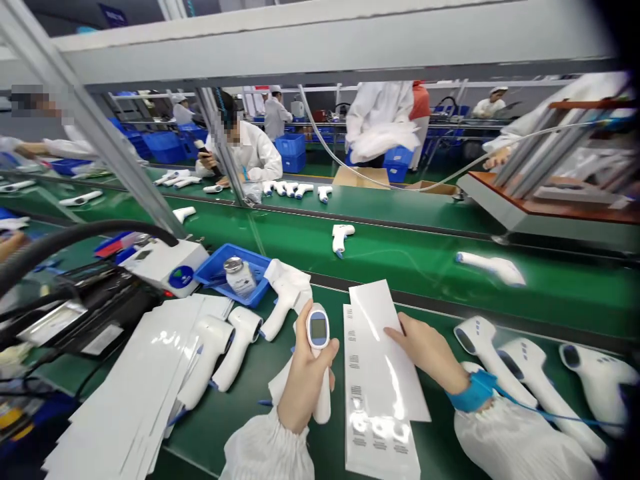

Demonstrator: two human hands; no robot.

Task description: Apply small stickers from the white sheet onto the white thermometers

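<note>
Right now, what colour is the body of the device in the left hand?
White. The device in the left hand shows best in the head view.

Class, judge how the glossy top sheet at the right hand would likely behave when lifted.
The top sheet looks thin, so it is probably light and fairly flexible. Its bright reflections suggest a smooth face that may feel slippery. With the right hand at its right edge, the far side might sag.
</note>
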